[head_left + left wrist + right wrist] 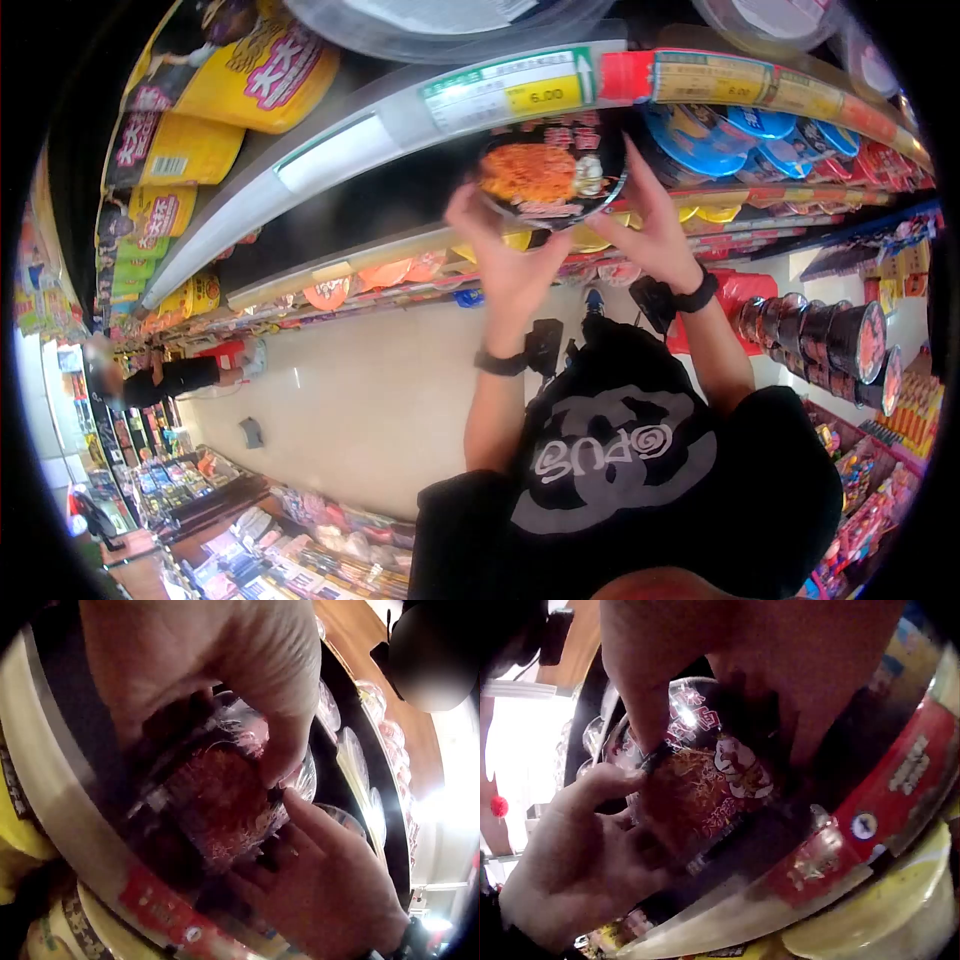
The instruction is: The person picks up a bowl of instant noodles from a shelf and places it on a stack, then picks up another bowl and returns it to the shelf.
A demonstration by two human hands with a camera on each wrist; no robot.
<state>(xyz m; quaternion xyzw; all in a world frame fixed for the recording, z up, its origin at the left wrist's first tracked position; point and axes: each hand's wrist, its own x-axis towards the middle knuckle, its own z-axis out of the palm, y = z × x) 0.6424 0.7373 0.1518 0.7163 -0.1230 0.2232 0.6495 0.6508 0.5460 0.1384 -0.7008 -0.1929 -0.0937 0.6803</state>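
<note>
Both hands hold a round black instant noodle bowl (540, 178) in the head view, its lid printed with orange noodles and a white cartoon figure. My left hand (515, 260) grips the bowl's left side, thumb at the near rim. On its other side my right hand (655, 225) holds the rim, fingers around the far edge. In the left wrist view clear wrap glints on the bowl (217, 787), and both thumbs come close together at its edge. The right wrist view shows the lid (697, 780) just above a shelf edge; shadow hides the right fingertips.
A shelf rail with price tags (510, 90) runs just beyond the bowl. Blue noodle bowls (700, 140) stand at right, yellow packs (180, 150) at left. Stacked black bowls (860, 335) rest beside a red stool (730, 300). A person (160, 380) is farther down the aisle.
</note>
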